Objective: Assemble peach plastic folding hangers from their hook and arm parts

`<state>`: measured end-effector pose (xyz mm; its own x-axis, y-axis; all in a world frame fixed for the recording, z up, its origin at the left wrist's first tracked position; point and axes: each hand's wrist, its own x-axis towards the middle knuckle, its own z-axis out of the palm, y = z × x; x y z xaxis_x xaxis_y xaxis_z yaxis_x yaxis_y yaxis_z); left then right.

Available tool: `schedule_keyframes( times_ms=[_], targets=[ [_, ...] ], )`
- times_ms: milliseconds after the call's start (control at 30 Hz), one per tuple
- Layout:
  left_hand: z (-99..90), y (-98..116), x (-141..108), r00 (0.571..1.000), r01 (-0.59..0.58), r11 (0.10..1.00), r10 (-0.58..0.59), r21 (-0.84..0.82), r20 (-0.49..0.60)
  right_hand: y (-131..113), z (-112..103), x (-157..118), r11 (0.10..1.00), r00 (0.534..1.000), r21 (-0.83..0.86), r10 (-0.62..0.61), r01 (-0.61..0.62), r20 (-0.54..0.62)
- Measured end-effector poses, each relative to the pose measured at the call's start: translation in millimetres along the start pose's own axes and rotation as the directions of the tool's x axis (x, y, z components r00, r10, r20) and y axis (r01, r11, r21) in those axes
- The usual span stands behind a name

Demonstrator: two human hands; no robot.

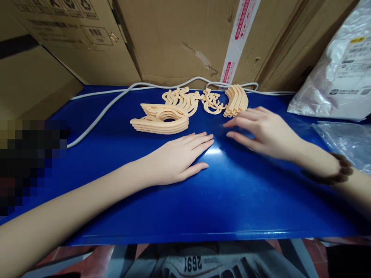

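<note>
My left hand [181, 158] lies flat on the blue table [174, 216], fingers stretched to the right, holding nothing. Just beyond it sits a stack of beige curved plastic pieces [162, 125], each with a rounded opening. My right hand [257, 129] hovers low over the table, thumb and fingers apart and nothing between them. Nearest to its fingertips stands a bundle of beige arched pieces [237, 101]. Between the two stacks are wavy beige pieces [184, 99] and a small cluster of ring-shaped beige pieces [212, 102].
A white cable [104, 116] runs along the back of the table. Cardboard boxes [179, 42] form a wall behind. On the right are a white plastic parcel bag [333, 77] and a clear plastic bag [348, 143]. A blurred-out area covers the left edge.
</note>
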<state>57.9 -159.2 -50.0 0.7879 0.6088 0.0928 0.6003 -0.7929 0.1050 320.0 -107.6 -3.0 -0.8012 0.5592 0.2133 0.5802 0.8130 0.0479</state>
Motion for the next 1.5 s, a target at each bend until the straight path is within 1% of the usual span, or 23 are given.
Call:
schedule_keyframes(
  times_ms=[133, 200, 333, 400, 533, 633, 767, 900, 967, 1067, 1133, 1167, 1233, 1333, 1400, 1500],
  targets=[
    [0.3, 0, 0, 1.0, -0.009, 1.0, 0.009, -0.001, -0.017, 20, -5, 31, 0.985, 0.996, -0.146, 0.084, -0.089, -0.041],
    [0.2, -1, -1, 1.0, -0.007, 1.0, 0.007, -0.008, -0.02, 30, -3, 47, 0.965, 0.99, -0.224, 0.131, -0.14, -0.054],
    [0.3, -1, -1, 1.0, -0.01, 1.0, 0.01, -0.018, -0.029, 43, 8, 72, 0.939, 0.987, -0.305, 0.155, -0.158, -0.037],
    [0.5, -1, 0, 0.999, -0.011, 1.0, 0.01, -0.019, -0.031, 46, 13, 80, 0.939, 0.985, -0.299, 0.169, -0.169, -0.029],
    [0.7, -1, 0, 1.0, -0.009, 1.0, 0.009, -0.02, -0.029, 46, 23, 89, 0.935, 0.964, -0.249, 0.264, -0.251, 0.022],
    [0.7, -1, 0, 0.999, -0.009, 1.0, 0.008, -0.019, -0.031, 43, 26, 92, 0.927, 0.949, -0.233, 0.312, -0.294, 0.042],
    [0.8, -1, -1, 0.999, -0.014, 1.0, 0.013, -0.019, -0.031, 38, 24, 95, 0.92, 0.934, -0.191, 0.355, -0.342, 0.04],
    [0.5, -1, -1, 1.0, -0.011, 1.0, 0.011, -0.02, -0.028, 41, 21, 97, 0.894, 0.897, -0.078, 0.442, -0.441, -0.01],
    [0.4, -1, 0, 1.0, -0.011, 1.0, 0.01, -0.019, -0.025, 45, 19, 97, 0.889, 0.888, -0.022, 0.456, -0.458, -0.052],
    [0.4, -1, 0, 1.0, -0.012, 1.0, 0.012, -0.02, -0.028, 46, 11, 91, 0.901, 0.894, 0.046, 0.433, -0.431, -0.11],
    [0.5, -1, 0, 0.999, -0.013, 1.0, 0.012, -0.023, -0.035, 42, 3, 83, 0.915, 0.906, 0.079, 0.404, -0.396, -0.125],
    [0.6, -1, 0, 0.999, -0.011, 1.0, 0.01, -0.026, -0.039, 37, -1, 77, 0.926, 0.92, 0.096, 0.375, -0.366, -0.111],
    [0.8, 0, 0, 0.999, -0.007, 1.0, 0.005, -0.029, -0.047, 26, -8, 64, 0.935, 0.927, 0.116, 0.349, -0.335, -0.135],
    [1.4, 1, 0, 0.999, -0.001, 1.0, -0.001, -0.031, -0.05, 7, -12, 41, 0.96, 0.964, 0.161, 0.247, -0.23, -0.094],
    [1.8, 2, 0, 0.999, 0.01, 0.999, -0.012, -0.031, -0.049, -5, -10, 27, 0.975, 0.982, 0.155, 0.171, -0.156, -0.083],
    [1.9, 4, -1, 0.997, 0.049, 0.998, -0.051, -0.036, -0.064, -19, -3, 9, 0.971, 0.991, 0.204, 0.132, -0.127, -0.014]
  ],
)
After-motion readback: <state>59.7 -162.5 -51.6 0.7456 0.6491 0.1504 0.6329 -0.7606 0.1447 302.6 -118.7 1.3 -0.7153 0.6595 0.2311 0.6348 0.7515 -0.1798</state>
